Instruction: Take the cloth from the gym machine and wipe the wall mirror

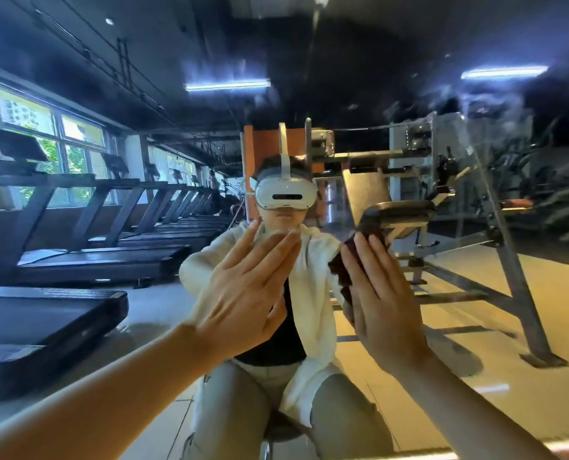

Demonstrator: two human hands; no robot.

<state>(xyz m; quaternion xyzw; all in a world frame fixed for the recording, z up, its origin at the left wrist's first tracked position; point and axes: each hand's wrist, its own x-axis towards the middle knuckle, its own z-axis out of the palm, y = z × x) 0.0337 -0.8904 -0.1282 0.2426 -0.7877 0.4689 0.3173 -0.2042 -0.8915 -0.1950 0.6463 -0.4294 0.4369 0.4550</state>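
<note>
While both arms are stretched toward the wall mirror (pixel 442 94), a dark maroon cloth (pixel 343 270) is pressed flat against the glass by the right hand (pixel 384 303), fingers straight and together. The left hand (pixel 243 293) is held up beside it, fingers extended, nothing carried; contact with the glass cannot be told. Reflected in the mirror are seen a seated person, a row of treadmills (pixel 87 227) and a gym machine (pixel 459 210).

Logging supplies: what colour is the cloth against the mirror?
Dark maroon cloth, under the right hand; head view.
</note>
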